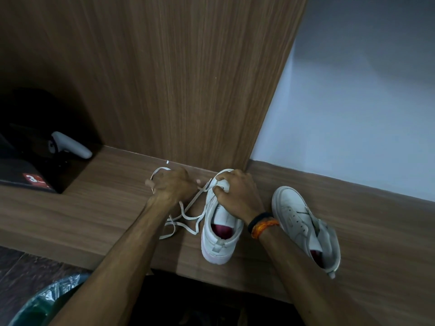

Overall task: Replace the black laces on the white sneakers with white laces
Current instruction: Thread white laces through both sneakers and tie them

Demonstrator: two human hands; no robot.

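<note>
- The left hand is curled in a tight grip round a white lace, near the back edge of the table; a loop of the lace sticks out past the knuckles towards the wooden panel.
- The right hand has its grip on the toe of the nearer sneaker, fingers curled over the front of the shoe and thumb pressed on its upper.
- From the left hand the lace runs in loose crossing loops over the table to the left side of that sneaker, with a free end lying flat just left of the shoe.
- That sneaker stands upright with its toe at the back edge of the table, touching the foot of the wooden panel, and its heel near the front edge; a dark red lining shows inside it.
- The right wrist wears a black band and an orange thread band.
- The second sneaker lies to the right of the right forearm, tilted onto its side, toe towards the back edge and heel towards the front edge. A pale lace seems to run through its eyelets, though this is hard to make out.
- Towards the table's left end a dark recess holds a grey handle-shaped device and a black box with a red label.
- Behind the right part of the table stands a pale wall.
- At the bottom left, below the front edge, a green bin with a plastic liner shows.
</note>
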